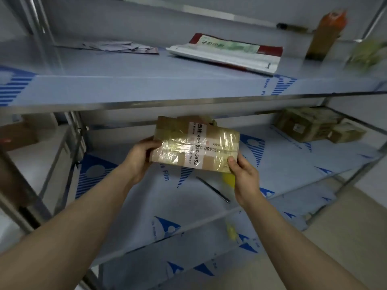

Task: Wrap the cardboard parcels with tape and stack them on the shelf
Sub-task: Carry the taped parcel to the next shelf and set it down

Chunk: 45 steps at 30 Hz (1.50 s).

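A flat cardboard parcel (194,144) wrapped in shiny clear tape, with printed white labels, hangs in the air in front of the middle shelf (282,164). My left hand (139,158) grips its left end. Its lower right corner is pinched by my right hand (244,176). Two taped parcels (310,126) sit stacked at the back right of that shelf. A small yellow object (228,179) shows just below the held parcel, partly hidden by my right hand.
A black pen-like tool (213,189) lies on the middle shelf. The upper shelf (146,80) holds a white printed bag (228,52), a crumpled wrapper (123,47), an orange-topped bottle (325,32) and a blurred green item (368,53). Cardboard boxes (21,132) stand at left.
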{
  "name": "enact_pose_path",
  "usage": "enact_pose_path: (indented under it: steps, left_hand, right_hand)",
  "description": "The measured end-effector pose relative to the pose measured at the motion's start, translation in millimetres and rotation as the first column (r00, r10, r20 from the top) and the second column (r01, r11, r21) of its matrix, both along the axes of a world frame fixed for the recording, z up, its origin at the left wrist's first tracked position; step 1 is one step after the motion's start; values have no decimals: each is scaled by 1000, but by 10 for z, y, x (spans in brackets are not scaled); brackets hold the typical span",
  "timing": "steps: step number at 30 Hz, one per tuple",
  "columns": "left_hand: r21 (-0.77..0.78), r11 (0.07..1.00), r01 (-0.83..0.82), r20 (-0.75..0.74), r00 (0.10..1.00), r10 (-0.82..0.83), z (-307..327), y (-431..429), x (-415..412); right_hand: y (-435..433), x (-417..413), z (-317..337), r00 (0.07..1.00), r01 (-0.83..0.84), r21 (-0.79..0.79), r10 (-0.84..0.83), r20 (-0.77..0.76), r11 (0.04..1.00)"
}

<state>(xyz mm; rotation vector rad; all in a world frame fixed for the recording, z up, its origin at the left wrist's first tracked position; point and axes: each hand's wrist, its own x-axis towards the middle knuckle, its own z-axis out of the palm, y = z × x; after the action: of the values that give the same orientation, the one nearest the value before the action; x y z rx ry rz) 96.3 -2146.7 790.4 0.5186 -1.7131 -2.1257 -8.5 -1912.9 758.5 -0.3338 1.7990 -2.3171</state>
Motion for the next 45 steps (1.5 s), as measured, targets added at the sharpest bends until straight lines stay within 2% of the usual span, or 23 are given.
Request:
enact_pose_path:
  steps: [5,8,11,18,23,28,32,38,45]
  left_hand:
    - [101,992,77,14,997,-78,68,283,-308]
    - [32,988,151,37,988,-152,104,549,-430]
    - [-50,982,180,81,981,-175,116,781,-532]
    - [-82,985,149,80,986,-143,177,1649,-907]
    - [-74,981,178,22,984,-176,184,2698,-1335]
    - [-192,973,130,122,987,-108,-23,3561,-1810]
    - [-76,984,164,132,979,-153,-94,4058,-2150]
    - [-71,978,198,154,971,-186,-86,4697,-2744]
    - [-15,988,151,174,974,-146,-146,5230,-3599]
  right_hand:
    - [432,-64,75,994,105,-23,-104,40,994]
    - [652,-114,93,983,157,25,-158,94,987]
    - [854,-196,102,977,191,120,-201,73,974]
    - [1665,-533,68,958,247,52,-252,136,968]
    - [2676,-876,-31,957,282,58,-285,48,958]
    - [3536,-1176,-116,950,309,66,-311,12,949]
    - [4039,-1368,-123,953,300,90,-303,23,950]
    - [4638,-1786,-118,929,346,138,-360,89,928]
    - [5138,-2542,-101,897,423,154,-437,64,893]
